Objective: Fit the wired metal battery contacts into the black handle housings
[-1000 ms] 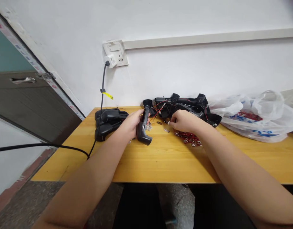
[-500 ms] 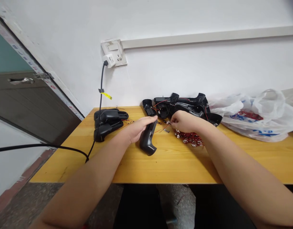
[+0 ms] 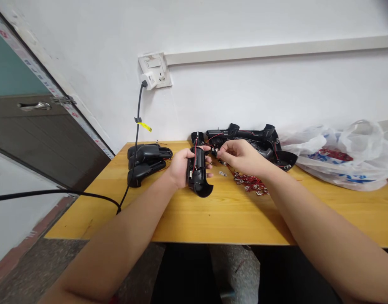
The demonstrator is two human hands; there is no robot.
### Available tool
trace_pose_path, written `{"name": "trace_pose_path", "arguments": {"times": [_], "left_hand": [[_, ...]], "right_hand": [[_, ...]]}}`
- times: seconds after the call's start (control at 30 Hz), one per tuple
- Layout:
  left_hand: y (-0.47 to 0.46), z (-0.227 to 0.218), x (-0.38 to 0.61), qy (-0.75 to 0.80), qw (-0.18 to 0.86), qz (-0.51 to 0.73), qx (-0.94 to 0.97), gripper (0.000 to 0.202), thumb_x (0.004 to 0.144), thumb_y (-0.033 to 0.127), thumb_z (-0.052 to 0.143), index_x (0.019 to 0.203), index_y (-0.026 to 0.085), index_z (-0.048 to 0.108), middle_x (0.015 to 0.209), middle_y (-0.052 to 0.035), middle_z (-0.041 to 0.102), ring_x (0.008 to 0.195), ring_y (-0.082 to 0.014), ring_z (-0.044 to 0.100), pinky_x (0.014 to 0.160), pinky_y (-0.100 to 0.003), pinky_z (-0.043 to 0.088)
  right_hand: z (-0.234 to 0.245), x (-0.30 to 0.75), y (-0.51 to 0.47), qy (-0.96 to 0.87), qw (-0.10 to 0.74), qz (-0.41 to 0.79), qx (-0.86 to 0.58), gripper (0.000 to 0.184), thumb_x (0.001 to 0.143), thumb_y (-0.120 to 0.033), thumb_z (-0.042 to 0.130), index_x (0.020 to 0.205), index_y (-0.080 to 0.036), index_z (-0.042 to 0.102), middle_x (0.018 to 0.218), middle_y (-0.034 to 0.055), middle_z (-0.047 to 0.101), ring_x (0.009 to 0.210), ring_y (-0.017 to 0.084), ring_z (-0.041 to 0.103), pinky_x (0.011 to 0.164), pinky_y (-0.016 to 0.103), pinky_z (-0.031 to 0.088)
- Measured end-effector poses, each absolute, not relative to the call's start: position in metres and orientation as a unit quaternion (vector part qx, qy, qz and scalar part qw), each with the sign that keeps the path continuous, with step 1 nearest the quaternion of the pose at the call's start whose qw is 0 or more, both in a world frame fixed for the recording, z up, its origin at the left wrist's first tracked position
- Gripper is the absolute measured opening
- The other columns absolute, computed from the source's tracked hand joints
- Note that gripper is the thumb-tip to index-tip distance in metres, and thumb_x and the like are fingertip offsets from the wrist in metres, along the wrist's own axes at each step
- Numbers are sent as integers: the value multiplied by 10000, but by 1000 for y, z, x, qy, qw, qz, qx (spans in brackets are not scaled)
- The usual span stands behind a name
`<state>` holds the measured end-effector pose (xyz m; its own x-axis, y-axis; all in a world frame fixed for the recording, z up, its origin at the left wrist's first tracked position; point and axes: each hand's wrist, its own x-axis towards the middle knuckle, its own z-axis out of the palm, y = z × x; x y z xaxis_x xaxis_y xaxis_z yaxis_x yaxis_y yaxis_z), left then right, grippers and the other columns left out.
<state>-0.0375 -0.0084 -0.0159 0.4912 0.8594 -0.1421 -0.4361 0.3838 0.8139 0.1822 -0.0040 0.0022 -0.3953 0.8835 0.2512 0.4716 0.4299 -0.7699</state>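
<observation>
My left hand is wrapped round a black plastic handle shell, its hollow side turned up. A red wire runs along the inside of the shell. Just to the right, my right hand pinches a small metallic piece that is too small to name for certain. Below that hand lies a heap of red wires with small metal ends. A small loose metal piece rests on the table between the shell and the heap.
More black shells with red wires lie against the wall. Several closed black handles are stacked on the left of the wooden table. A white plastic bag stands at right. A black cable hangs from the wall socket.
The black shell has been lifted and turned over in my left hand, so its inside now faces up. My right hand has moved slightly left and up, closer to the shell.
</observation>
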Motion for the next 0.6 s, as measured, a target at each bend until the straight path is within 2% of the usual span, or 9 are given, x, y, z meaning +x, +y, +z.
{"name": "trace_pose_path", "arguments": {"times": [0.13, 0.2, 0.27, 0.33, 0.37, 0.4, 0.47, 0.53, 0.6], "left_hand": [[-9, -12, -36, 266, 786, 410, 378, 519, 812, 427, 423, 1219, 169, 614, 819, -89, 683, 663, -233, 669, 626, -438, 600], [-10, -10, -34, 276, 779, 430, 364, 580, 887, 582, 369, 1190, 164, 634, 815, -93, 690, 656, -223, 676, 619, -403, 597], [-12, -9, -32, 282, 763, 462, 354, 769, 855, 808, 340, 1138, 166, 654, 816, -97, 695, 673, -221, 687, 615, -375, 596], [-14, -9, -31, 285, 741, 487, 364, 857, 742, 930, 433, 1080, 176, 658, 799, -86, 692, 657, -215, 682, 589, -359, 592], [-15, -9, -30, 291, 730, 491, 377, 810, 705, 904, 552, 1063, 184, 654, 793, -73, 689, 638, -205, 675, 577, -353, 590], [-16, -10, -29, 303, 718, 489, 392, 723, 679, 808, 695, 1054, 192, 646, 785, -57, 686, 621, -192, 664, 570, -346, 590], [-17, -11, -28, 343, 690, 480, 420, 566, 641, 493, 876, 1058, 203, 627, 744, -23, 672, 593, -167, 644, 566, -330, 591], [-17, -13, -26, 387, 657, 478, 436, 514, 637, 277, 879, 1070, 204, 612, 708, -5, 656, 593, -160, 644, 576, -320, 591], [-17, -14, -24, 404, 632, 488, 446, 464, 661, 205, 846, 1058, 197, 608, 733, -1, 653, 608, -155, 653, 590, -318, 592]], "right_hand": [[8, 177, -14, -757, 373, 377, -383, 254, 969, -371, 625, 853, -146, 632, 753, 34, 630, 612, 107, 490, 549, 259, 367], [10, 171, -20, -754, 358, 415, -361, 243, 969, -356, 632, 847, -146, 643, 783, 47, 669, 641, 116, 541, 577, 260, 398], [10, 165, -26, -755, 342, 448, -336, 204, 964, -306, 631, 839, -145, 650, 825, 63, 706, 707, 134, 604, 637, 269, 442], [8, 160, -29, -762, 338, 444, -329, 170, 946, -250, 627, 819, -141, 653, 846, 70, 719, 748, 142, 625, 674, 274, 458], [8, 158, -30, -766, 340, 429, -337, 163, 936, -232, 624, 806, -137, 654, 831, 65, 714, 726, 134, 611, 658, 268, 449], [8, 158, -31, -769, 341, 412, -349, 165, 927, -222, 619, 791, -135, 653, 790, 53, 697, 679, 121, 581, 625, 259, 431], [11, 158, -32, -769, 342, 382, -381, 164, 914, -205, 613, 772, -132, 651, 690, 16, 637, 586, 92, 503, 565, 244, 389], [15, 159, -34, -762, 341, 371, -406, 151, 901, -192, 618, 768, -130, 651, 621, -18, 572, 524, 72, 442, 535, 235, 370], [18, 160, -34, -757, 333, 370, -424, 144, 894, -190, 626, 770, -125, 658, 593, -38, 533, 488, 57, 398, 517, 229, 356]]}}
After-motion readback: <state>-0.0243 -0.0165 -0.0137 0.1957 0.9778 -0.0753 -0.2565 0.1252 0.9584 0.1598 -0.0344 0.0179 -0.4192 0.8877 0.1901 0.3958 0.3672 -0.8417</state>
